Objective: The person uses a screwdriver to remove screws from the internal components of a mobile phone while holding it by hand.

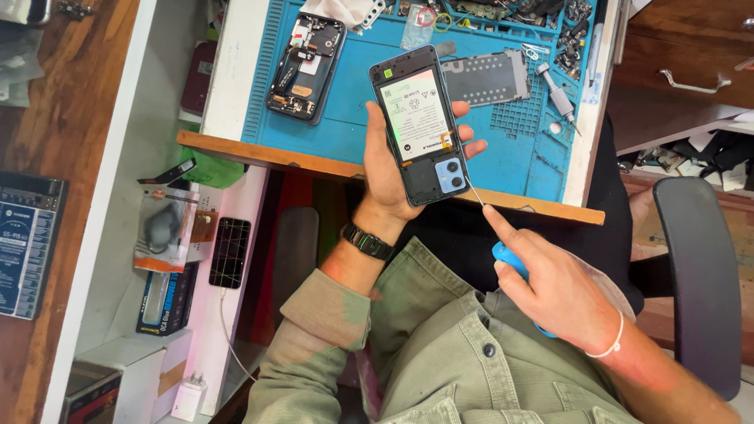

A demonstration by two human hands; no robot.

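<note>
My left hand (390, 169) holds an opened smartphone (420, 124) upright, its back cover off, showing a white battery and a blue camera block at the lower end. My right hand (554, 286) grips a blue-handled screwdriver (509, 259). Its thin metal tip (473, 191) touches the phone's lower right corner beside the camera block. My index finger lies along the shaft. A black watch sits on my left wrist, and a white band is on my right wrist.
A blue work mat (345, 102) on the desk carries a second opened phone (305, 67), a grey metal plate (487, 77), another screwdriver (556, 93) and several small parts at the back. A shelf at left holds boxes and a dark phone (230, 253). A chair armrest (695, 267) stands at right.
</note>
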